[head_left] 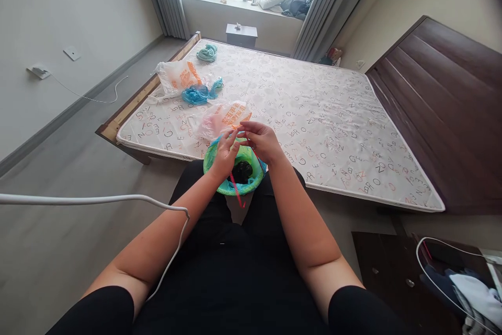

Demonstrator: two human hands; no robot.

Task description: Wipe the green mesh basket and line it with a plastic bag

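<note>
My left hand (pixel 225 156) and my right hand (pixel 260 141) meet fingertip to fingertip above a green bucket (pixel 208 159) held between my knees. Both are closed in a pinch on a thin red strip (pixel 235 187), one end of which hangs down over the bucket's near rim. Another stretch of it runs below my right hand. Blue plastic film lines the bucket, and a black bundle (pixel 243 172) lies inside. Just beyond my fingers, a clear plastic bag with orange print (pixel 225 118) rests on the mattress edge; something pink shows through it.
On the letter-patterned mattress (pixel 314 131) lie a crumpled blue bag (pixel 196 94), another printed plastic bag (pixel 176 78) and a pale green bundle (pixel 207 53). A white cable (pixel 98 199) crosses my left forearm. At lower right, clothes (pixel 474 293) sit on a dark cabinet (pixel 380 262).
</note>
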